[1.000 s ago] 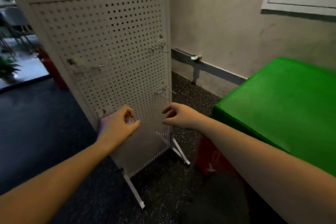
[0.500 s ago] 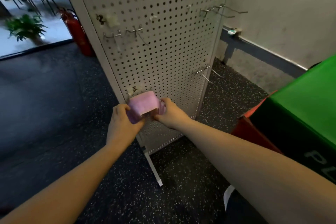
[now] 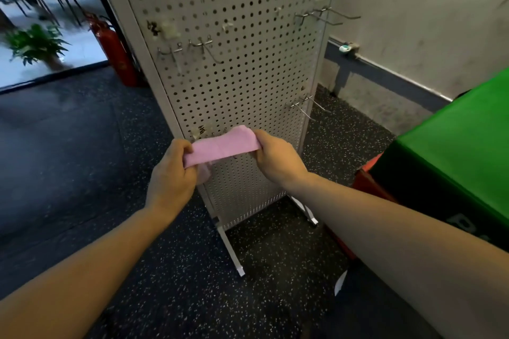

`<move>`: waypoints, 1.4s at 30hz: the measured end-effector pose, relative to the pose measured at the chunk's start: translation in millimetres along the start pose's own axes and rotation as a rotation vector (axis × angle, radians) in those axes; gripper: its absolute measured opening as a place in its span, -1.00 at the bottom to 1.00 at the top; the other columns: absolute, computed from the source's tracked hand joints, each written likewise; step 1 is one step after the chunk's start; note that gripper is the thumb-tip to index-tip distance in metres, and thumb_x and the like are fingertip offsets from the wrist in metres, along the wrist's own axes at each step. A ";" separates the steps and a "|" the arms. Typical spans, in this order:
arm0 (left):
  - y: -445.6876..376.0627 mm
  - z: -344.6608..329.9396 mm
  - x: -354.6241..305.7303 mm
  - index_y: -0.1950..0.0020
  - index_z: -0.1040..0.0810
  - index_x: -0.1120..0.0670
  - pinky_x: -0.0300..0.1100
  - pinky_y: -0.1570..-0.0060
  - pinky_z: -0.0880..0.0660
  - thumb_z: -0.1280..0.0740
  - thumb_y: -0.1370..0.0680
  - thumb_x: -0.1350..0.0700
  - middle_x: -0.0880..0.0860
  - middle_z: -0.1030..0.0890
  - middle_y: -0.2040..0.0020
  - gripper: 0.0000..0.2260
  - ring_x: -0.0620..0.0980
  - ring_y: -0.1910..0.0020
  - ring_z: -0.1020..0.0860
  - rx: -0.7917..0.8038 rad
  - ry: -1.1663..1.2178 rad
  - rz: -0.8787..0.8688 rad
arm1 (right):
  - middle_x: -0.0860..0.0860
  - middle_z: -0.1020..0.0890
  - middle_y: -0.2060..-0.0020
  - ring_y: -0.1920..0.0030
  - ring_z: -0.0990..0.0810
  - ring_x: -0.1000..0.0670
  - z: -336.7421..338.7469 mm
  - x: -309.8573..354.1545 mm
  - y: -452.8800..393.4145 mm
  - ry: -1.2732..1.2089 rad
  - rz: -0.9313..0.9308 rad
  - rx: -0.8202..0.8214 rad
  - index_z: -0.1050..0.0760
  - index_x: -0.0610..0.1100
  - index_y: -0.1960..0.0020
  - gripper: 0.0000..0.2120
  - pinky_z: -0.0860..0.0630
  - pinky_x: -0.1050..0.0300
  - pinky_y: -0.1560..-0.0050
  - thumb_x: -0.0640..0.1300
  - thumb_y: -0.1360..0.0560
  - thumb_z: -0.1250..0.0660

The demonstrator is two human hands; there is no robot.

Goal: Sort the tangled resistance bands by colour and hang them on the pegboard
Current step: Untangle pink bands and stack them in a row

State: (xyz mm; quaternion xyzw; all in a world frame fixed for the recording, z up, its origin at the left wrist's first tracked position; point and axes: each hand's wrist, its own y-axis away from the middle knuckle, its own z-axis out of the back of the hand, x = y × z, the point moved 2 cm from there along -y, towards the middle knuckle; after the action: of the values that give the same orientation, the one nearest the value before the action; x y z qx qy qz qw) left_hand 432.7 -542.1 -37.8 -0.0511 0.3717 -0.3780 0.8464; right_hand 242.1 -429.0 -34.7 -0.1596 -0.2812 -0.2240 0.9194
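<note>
Hard to read: the handwritten label [image 3: 202, 129] and any hook behind the pink band [image 3: 222, 146], low on the pegboard [image 3: 248, 69]. Left hand [image 3: 172, 173] and right hand [image 3: 275, 158] each gripping an end. Now pulled wider than half a second ago.

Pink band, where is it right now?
In the head view, the pink band is stretched between the left hand and right hand, against the pegboard's lower-left area.
</note>
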 end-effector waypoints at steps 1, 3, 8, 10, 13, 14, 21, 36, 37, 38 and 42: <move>0.3 6.9 -8.3 -0.09 -0.33 0.05 -0.11 0.30 -0.50 -0.23 -0.58 0.14 -0.04 -0.46 0.12 -0.88 -0.11 0.24 -0.46 -0.002 0.001 -0.035 | 0.02 -0.66 0.14 0.21 -0.63 -0.03 10.0 5.2 5.9 -0.015 0.010 -0.008 -0.45 -0.07 -0.28 -0.75 -0.55 0.05 0.23 -0.10 -0.63 -0.19; 0.6 19.6 -24.4 -0.10 -0.32 0.06 -0.13 0.30 -0.47 -0.23 -0.58 0.15 -0.07 -0.43 0.15 -0.86 -0.11 0.25 -0.45 -0.007 0.006 -0.082 | 0.05 -0.66 0.18 0.28 -0.64 0.03 31.6 17.1 17.9 -0.056 0.032 -0.017 -0.44 -0.08 -0.32 -0.71 -0.62 0.02 0.22 -0.05 -0.62 -0.22; 2.1 41.1 -81.4 -0.17 -0.31 0.06 -0.10 0.25 -0.53 -0.28 -0.57 0.27 0.05 -0.48 0.06 -0.75 0.03 0.21 -0.51 0.038 0.010 -0.200 | 0.03 -0.66 0.09 0.23 -0.63 0.01 103.1 32.2 55.8 -0.081 0.055 -0.121 -0.39 -0.06 -0.38 -0.65 -0.62 -0.01 0.16 -0.10 -0.61 -0.21; 2.5 40.1 -112.2 -0.18 -0.35 0.07 0.01 0.23 -0.58 -0.28 -0.57 0.27 0.04 -0.51 0.07 -0.76 0.03 0.22 -0.54 0.079 0.003 -0.266 | 0.00 -0.65 0.06 0.15 -0.63 -0.01 134.5 25.2 74.8 -0.075 0.045 -0.163 -0.41 -0.05 -0.36 -0.67 -0.59 0.00 0.12 -0.16 -0.60 -0.17; 1.6 29.4 -162.7 -0.15 -0.39 0.05 0.03 0.27 -0.56 -0.29 -0.58 0.22 0.02 -0.54 0.14 -0.81 0.04 0.27 -0.54 0.111 -0.001 -0.373 | -0.02 -0.65 -0.04 0.07 -0.55 -0.01 180.1 3.3 102.9 -0.024 0.005 -0.231 -0.44 -0.03 -0.34 -0.64 -0.46 0.13 0.14 -0.20 -0.57 -0.18; 1.1 23.5 -180.8 -0.15 -0.39 0.04 0.01 0.31 -0.53 -0.29 -0.59 0.21 0.02 -0.54 0.14 -0.82 0.05 0.29 -0.54 0.131 0.014 -0.396 | -0.03 -0.66 -0.05 0.05 -0.56 -0.04 195.6 -6.4 113.2 -0.003 -0.015 -0.254 -0.46 -0.02 -0.33 -0.62 -0.44 0.12 0.12 -0.20 -0.54 -0.19; 5.5 -73.2 -313.0 -0.17 -0.40 -0.09 -0.26 0.22 -0.41 -0.32 -0.59 0.17 -0.11 -0.51 0.09 -0.77 -0.15 0.16 -0.52 0.444 0.119 -0.540 | -0.11 -0.67 -0.10 -0.09 -0.60 -0.18 296.6 -108.7 206.6 0.180 -0.234 -0.295 -0.54 -0.05 -0.25 -0.63 -0.52 -0.03 -0.03 -0.22 -0.48 -0.22; 41.4 -338.9 -516.2 0.00 -0.51 -0.23 -0.12 0.11 -0.45 -0.16 -0.45 -0.41 -0.12 -0.60 0.12 -0.66 -0.10 0.16 -0.53 0.924 0.324 -0.830 | -0.10 -0.65 -0.07 0.06 -0.58 -0.14 393.8 -318.6 363.9 0.203 -0.742 -0.374 -0.45 -0.07 -0.24 -0.76 -0.38 0.10 0.19 -0.11 -0.57 -0.25; 41.1 -354.1 -520.1 -0.03 -0.53 -0.23 -0.12 0.04 -0.46 -0.12 -0.47 -0.40 -0.11 -0.61 0.05 -0.64 -0.08 0.06 -0.55 0.914 0.317 -0.851 | -0.10 -0.65 -0.06 0.10 -0.57 -0.13 393.7 -329.4 365.1 0.201 -0.773 -0.357 -0.45 -0.07 -0.24 -0.75 -0.37 0.11 0.21 -0.12 -0.57 -0.25; 40.6 -367.5 -522.6 -0.10 -0.56 -0.19 -0.11 -0.01 -0.46 -0.09 -0.50 -0.37 -0.07 -0.62 -0.01 -0.59 -0.05 -0.01 -0.55 0.897 0.305 -0.873 | -0.09 -0.64 -0.06 0.13 -0.55 -0.10 392.5 -338.4 365.6 0.197 -0.802 -0.332 -0.44 -0.06 -0.25 -0.74 -0.36 0.13 0.23 -0.14 -0.57 -0.25; 32.2 -410.4 -520.1 -0.24 -0.63 -0.06 -0.08 0.02 -0.45 -0.01 -0.53 -0.34 0.06 -0.62 -0.01 -0.42 0.06 -0.01 -0.55 0.859 0.202 -0.864 | -0.08 -0.57 -0.24 -0.02 -0.58 -0.07 385.3 -365.1 365.3 0.163 -0.844 -0.238 -0.31 -0.02 -0.43 -0.51 -0.48 0.09 0.02 -0.03 -0.55 -0.35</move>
State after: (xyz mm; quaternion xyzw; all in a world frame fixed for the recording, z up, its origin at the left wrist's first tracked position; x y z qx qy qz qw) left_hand -49.7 -86.9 -37.3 0.1845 0.2105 -0.8054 0.5224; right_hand -17.0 160.2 -6.0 -0.1175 -0.2208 -0.6223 0.7418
